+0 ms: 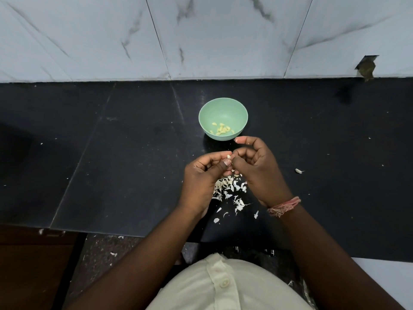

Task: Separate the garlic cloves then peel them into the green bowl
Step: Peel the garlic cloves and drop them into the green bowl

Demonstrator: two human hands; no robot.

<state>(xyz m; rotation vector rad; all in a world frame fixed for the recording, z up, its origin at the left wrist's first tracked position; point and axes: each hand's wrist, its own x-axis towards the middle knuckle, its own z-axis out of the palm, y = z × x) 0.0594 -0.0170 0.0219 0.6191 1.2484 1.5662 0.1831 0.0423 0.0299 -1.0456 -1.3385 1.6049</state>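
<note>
Clove (228, 156) sits pinched right where your two hands meet, above the desk (134, 153) and just in front of the green bowl (223, 118); only a small pale tip of it shows between the fingers, the rest is hidden. Your left hand (204, 175) has its grip clamped on the clove, thumb on the near side and curled fingers behind; your right hand (257, 166) has its grip closed on the same clove from the other side, thumb and forefinger pinching at the tip; its other fingers are curled, the outermost ones raised toward the bowl's near rim, close to it but whether touching I cannot tell.

Green bowl stands upright on the desk, near the back wall (201, 36); peeled cloves (222, 129) lie loose in its bottom, yellowish, clustered toward the near side.

Peel scraps (230, 189) lie in a heap on the desk directly under and between your hands, with stray flakes trailing toward the desk's front edge; a few more flakes are on the floor (107, 249) below.

One loose clove (298, 171), apparently unpeeled, lies on the desk to the right of your right hand, well apart from the heap and the bowl.

Thread band (283, 205) circles your right wrist; light buttoned shirt (223, 285) at the bottom of the view.
</note>
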